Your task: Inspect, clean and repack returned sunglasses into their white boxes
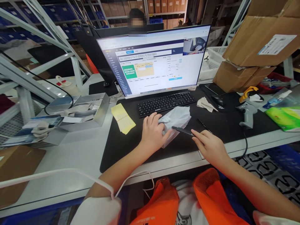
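Note:
A translucent white plastic bag lies crumpled on the black desk mat, just in front of the keyboard. My left hand is closed on the bag's left side, fingers curled over it and thumb pointing right. Between the thumb and fingers of my right hand is a slim black knife-like tool, its far end pointing left over the bag. Whether a blade is out cannot be made out. What the bag contains is hidden. A black pen lies just beyond my right hand.
A monitor stands behind the keyboard. Yellow slips lie left; a mouse, crumpled cloth and corded scanner lie right. Cartons are stacked at right. A white cable crosses my left arm. Someone sits behind the monitor.

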A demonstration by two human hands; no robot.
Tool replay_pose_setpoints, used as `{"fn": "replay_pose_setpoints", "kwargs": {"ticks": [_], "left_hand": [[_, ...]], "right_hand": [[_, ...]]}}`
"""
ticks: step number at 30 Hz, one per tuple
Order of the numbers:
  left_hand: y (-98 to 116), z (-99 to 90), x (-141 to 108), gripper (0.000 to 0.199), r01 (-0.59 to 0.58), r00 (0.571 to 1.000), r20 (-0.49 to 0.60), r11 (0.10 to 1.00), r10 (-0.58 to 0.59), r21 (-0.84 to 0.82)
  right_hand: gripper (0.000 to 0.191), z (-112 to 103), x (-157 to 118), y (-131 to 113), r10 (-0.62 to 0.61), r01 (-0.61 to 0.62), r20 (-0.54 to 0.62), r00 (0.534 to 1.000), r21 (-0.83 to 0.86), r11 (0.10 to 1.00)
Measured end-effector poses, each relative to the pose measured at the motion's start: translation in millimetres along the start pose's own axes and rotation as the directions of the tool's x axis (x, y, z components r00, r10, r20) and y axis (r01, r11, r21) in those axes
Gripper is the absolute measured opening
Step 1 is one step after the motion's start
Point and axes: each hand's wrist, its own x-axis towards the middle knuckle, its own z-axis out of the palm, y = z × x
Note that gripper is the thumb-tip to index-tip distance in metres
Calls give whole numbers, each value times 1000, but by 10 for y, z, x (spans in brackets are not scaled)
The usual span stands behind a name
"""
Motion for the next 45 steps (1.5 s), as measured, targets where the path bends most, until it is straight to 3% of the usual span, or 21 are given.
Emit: {"fn": "replay_pose_setpoints", "kwargs": {"ticks": [3,6,9,16,22,25,29,32,36,38,41,43,45], "left_hand": [[-1,51,-5,23,-14,994,106,999,19,-50],[-23,87,-6,22,-34,989,141,994,48,-101],[-44,115,-15,22,-59,989,124,987,78,-150],[-66,170,-39,23,-76,990,94,955,107,-286],[-62,168,-33,24,-74,992,73,946,102,-316],[-59,151,-51,24,-77,992,71,943,105,-323],[-64,149,-78,23,-64,994,68,946,90,-318],[-72,160,-76,23,-42,996,61,953,63,-301],[-62,126,-11,5,-45,999,-16,959,42,-279],[-42,94,62,18,-50,998,-38,964,42,-261],[-8,69,209,29,-3,998,54,985,13,-173],[-1,77,307,28,32,988,151,994,-15,-109],[-14,96,382,20,42,974,227,995,-20,-91]], "right_hand": [[36,22,-2,-9,-4,4,14,1000,-8,1000],[37,50,20,7,-1,2,29,1000,-27,1000],[38,54,77,111,0,2,46,999,-44,999],[40,-96,230,612,58,-55,17,998,-126,990],[40,-124,307,825,48,-40,52,997,-142,989],[39,-147,373,1146,181,-172,13,983,-248,953],[45,-279,318,1757,378,-396,-120,918,-284,873],[44,-296,113,2082,406,-425,-129,905,-282,860],[39,-71,-168,2299,466,-459,-42,884,-273,845],[38,82,-212,2335,509,-494,-4,861,-244,834],[41,237,-101,2195,524,-509,2,852,-238,827],[42,261,63,1901,463,-457,-13,886,-192,869],[36,237,238,1449,291,-291,-21,957,-3,957]]}}
